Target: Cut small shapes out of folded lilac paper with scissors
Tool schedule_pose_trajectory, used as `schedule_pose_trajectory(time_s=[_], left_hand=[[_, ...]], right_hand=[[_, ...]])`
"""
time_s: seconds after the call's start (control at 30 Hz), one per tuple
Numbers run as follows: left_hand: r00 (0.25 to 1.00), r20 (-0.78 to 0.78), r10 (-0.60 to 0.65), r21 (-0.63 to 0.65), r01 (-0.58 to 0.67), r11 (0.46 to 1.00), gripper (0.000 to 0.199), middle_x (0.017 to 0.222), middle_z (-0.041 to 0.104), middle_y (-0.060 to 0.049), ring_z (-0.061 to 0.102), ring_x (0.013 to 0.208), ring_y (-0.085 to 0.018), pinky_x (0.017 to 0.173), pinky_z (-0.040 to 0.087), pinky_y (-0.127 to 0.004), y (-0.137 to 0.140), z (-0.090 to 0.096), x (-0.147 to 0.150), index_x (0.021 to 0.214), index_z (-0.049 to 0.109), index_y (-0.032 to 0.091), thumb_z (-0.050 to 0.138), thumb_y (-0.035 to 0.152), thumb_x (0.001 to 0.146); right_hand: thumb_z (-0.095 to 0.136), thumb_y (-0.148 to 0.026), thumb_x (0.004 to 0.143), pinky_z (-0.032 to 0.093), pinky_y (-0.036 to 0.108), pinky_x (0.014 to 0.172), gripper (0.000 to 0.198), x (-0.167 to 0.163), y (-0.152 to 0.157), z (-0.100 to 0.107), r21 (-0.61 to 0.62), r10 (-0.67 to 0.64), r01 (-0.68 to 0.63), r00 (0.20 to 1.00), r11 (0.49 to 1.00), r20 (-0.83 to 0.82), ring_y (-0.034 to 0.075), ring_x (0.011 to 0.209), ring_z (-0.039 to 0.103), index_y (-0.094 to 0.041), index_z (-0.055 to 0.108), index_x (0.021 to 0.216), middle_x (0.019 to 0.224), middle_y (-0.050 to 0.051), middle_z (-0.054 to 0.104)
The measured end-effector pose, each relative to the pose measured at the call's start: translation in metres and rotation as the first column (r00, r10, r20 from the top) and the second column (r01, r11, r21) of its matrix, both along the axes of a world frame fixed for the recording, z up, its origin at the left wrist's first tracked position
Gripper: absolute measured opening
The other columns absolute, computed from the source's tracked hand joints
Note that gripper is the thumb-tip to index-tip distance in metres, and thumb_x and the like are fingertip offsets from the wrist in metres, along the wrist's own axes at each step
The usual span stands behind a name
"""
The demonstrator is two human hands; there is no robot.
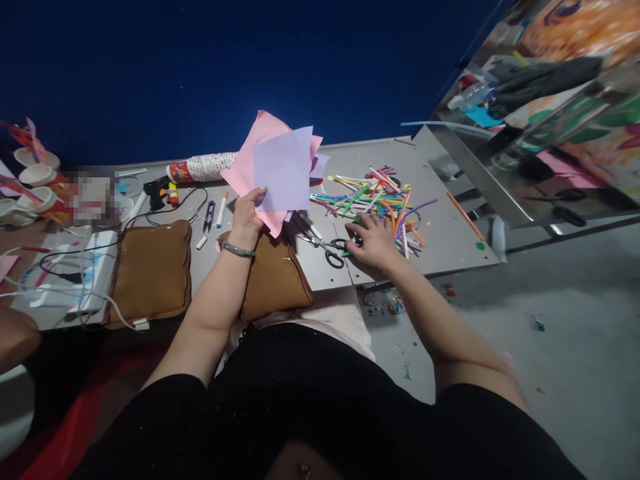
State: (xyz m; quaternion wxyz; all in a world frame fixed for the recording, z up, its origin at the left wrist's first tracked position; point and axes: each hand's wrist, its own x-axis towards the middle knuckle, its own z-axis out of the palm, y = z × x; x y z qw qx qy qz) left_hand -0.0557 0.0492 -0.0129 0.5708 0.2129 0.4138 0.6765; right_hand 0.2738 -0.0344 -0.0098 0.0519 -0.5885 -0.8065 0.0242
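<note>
My left hand (251, 212) is closed on a fanned stack of craft paper, thumb on top. A lilac square sheet (283, 170) lies over several pink sheets (241, 163). My right hand (374, 241) rests at the near edge of a tangled pile of coloured thin sticks (373, 197), its fingers spread. What lies under its fingertips is partly hidden. Black-handled scissors (334, 259) lie just left of that hand. Below the paper sits a brown pouch (275, 277), partly covered by my left wrist.
Another brown pouch (150, 270), a marker (222, 209), purple thread snips (209, 215), a glue gun (157, 193) and a white power strip (97, 273) with cables are on the left. A metal-edged table (480, 163) stands at the right. Scraps litter the floor.
</note>
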Motion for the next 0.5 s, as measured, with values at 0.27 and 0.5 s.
schedule_pose_trajectory(time_s=[0.27, 0.5], left_hand=[[1.000, 0.017, 0.021, -0.032, -0.021, 0.999, 0.026, 0.088, 0.077, -0.004, 0.074, 0.102, -0.023, 0.095, 0.062, -0.038, -0.001, 0.000, 0.001, 0.077, 0.070, 0.023, 0.085, 0.022, 0.057], [0.999, 0.027, 0.026, 0.000, -0.026, 1.000, 0.025, 0.091, 0.077, -0.006, 0.074, 0.107, -0.024, 0.098, 0.063, -0.039, 0.000, 0.000, -0.001, 0.077, 0.069, 0.022, 0.086, 0.022, 0.058]], right_hand=[[0.049, -0.049, 0.096, 0.031, 0.064, 0.122, 0.056, 0.051, 0.005, -0.008, 0.059, -0.015, 0.015, 1.000, 0.998, -0.008, 0.045, 0.147, 0.048, -0.018, 0.075, 0.135, 0.159, 0.018, 0.055], [0.054, -0.052, 0.095, 0.036, 0.065, 0.118, 0.050, 0.062, 0.004, -0.006, 0.108, -0.040, 0.047, 0.997, 0.993, -0.067, 0.045, 0.142, 0.052, -0.020, 0.077, 0.126, 0.152, 0.019, 0.061]])
